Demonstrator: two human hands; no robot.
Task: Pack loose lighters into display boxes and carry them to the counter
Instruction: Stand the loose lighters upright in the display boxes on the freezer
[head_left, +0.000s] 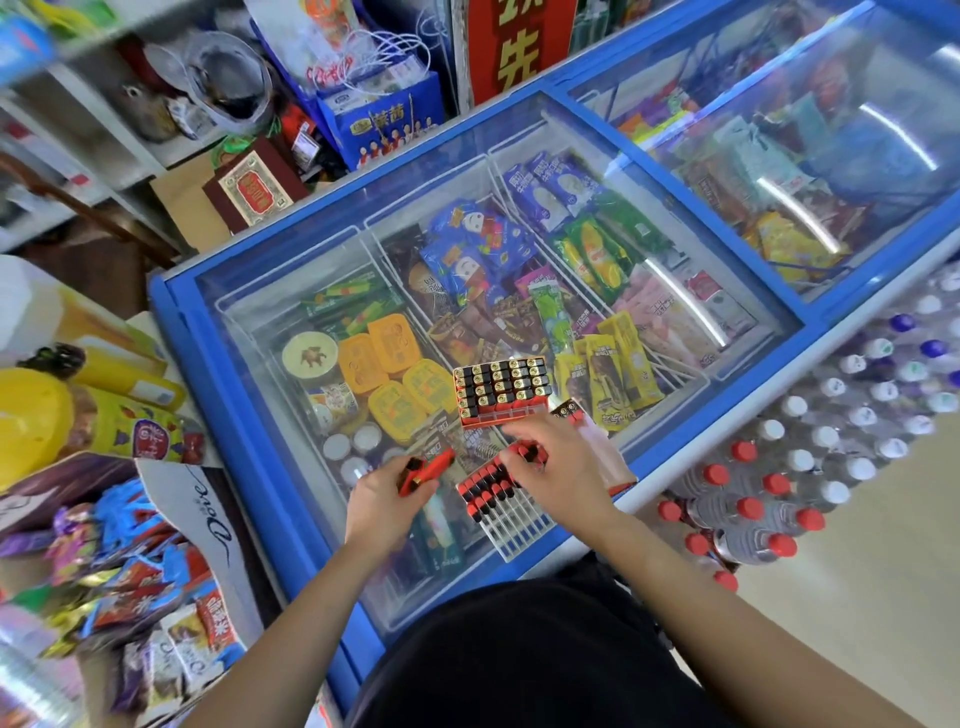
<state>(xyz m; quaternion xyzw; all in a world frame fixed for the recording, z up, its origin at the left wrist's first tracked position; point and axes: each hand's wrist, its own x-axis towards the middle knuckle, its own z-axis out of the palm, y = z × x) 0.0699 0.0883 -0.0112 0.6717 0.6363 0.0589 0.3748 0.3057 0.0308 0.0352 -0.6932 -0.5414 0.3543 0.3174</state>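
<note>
Right hand (558, 473) pinches red lighters (527, 453) right over our half-filled white tray (514, 525), left hand (384, 501) grips spare lighters (423, 470). One full box (501, 389) sits just beyond; we reckon halfway, nothing carried yet.

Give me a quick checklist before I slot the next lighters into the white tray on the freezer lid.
1. Left hand holds spare lighters: ok.
2. Right hand grips red lighters above the white tray: ok.
3. Tray has empty slots at its near end: ok.
4. Tray fully supported on the freezer lid: cannot tell, its near corner reaches the blue edge.
5. Filled display box stands beyond the tray, out of the way: ok.
</note>
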